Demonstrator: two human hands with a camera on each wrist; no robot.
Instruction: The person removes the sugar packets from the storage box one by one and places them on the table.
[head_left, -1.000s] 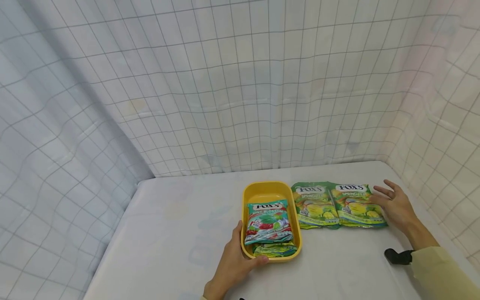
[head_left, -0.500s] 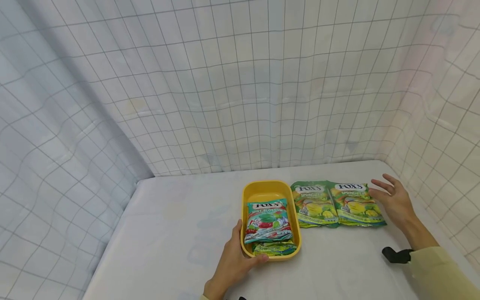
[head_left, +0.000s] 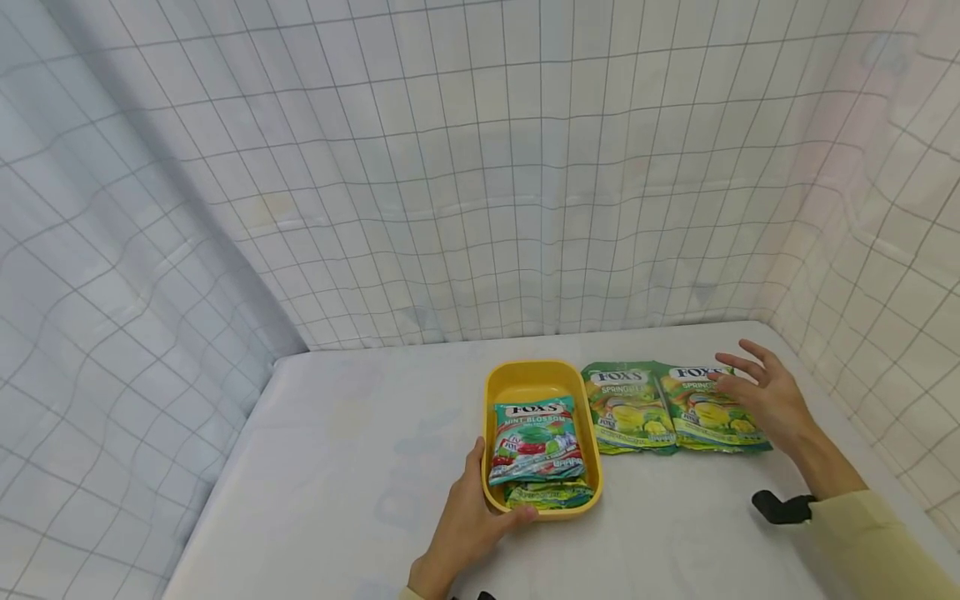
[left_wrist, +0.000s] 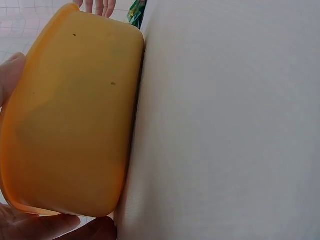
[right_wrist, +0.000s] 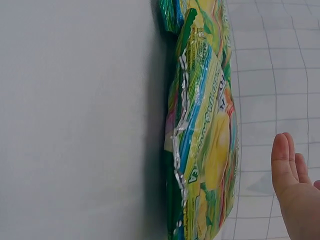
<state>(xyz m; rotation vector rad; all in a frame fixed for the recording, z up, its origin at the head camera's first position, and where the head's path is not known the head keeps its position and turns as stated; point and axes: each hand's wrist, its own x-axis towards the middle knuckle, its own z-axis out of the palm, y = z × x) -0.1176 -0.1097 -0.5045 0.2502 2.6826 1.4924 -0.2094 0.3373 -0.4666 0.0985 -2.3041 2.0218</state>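
My left hand (head_left: 467,523) grips the near left corner of a yellow plastic tub (head_left: 534,382), its thumb over the front rim and its fingers along the left side. A teal Fox's Mint Blossom candy bag (head_left: 536,442) lies inside, on top of a green candy bag (head_left: 551,496) that is mostly covered. To the right hangs my right hand (head_left: 772,406), fingers spread and holding nothing. It hovers over the right edge of a green Fox's Spring Tea candy bag (head_left: 708,412); the right wrist view shows a gap between hand (right_wrist: 295,195) and bag (right_wrist: 210,135).
Another Spring Tea candy bag (head_left: 628,410) lies between the tub and the right-hand bag, touching or overlapping the latter. White cloth covers the table (head_left: 337,450). Checked curtains (head_left: 480,208) enclose the back and both sides.
My right hand has moved left and slightly away from me, from beside the right-hand candy bag to over its edge. The left hand and the tub stay in place.
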